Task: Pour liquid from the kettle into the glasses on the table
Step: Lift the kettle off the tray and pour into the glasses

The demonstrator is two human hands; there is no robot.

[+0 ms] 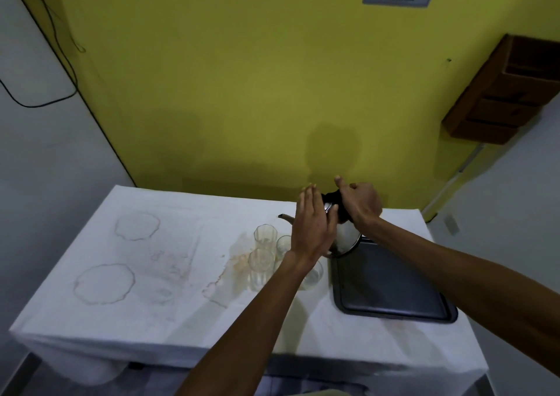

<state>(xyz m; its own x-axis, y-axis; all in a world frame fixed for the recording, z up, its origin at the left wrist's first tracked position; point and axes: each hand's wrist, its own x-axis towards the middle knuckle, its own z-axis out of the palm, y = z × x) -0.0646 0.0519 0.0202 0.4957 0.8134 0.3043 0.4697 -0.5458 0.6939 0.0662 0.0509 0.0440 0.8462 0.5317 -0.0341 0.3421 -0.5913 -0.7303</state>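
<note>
A steel kettle (345, 238) with a black handle is tipped to the left, its thin spout (286, 218) over a group of clear glasses. My right hand (359, 201) grips the black handle on top. My left hand (315, 226) lies flat, fingers together, against the kettle's lid and near side. One glass (265, 235) stands just under the spout and another (260, 270) nearer me. A third glass (283, 244) is half hidden behind my left wrist, and one more (313, 276) shows beside my forearm. The glasses look empty.
The white tablecloth (136, 304) carries brown stains and ring marks left of the glasses. A dark tray (391, 286) lies right of the glasses, with the kettle's base over its far left corner. A yellow wall rises behind the table. Cardboard boxes (503, 92) are stacked at the right.
</note>
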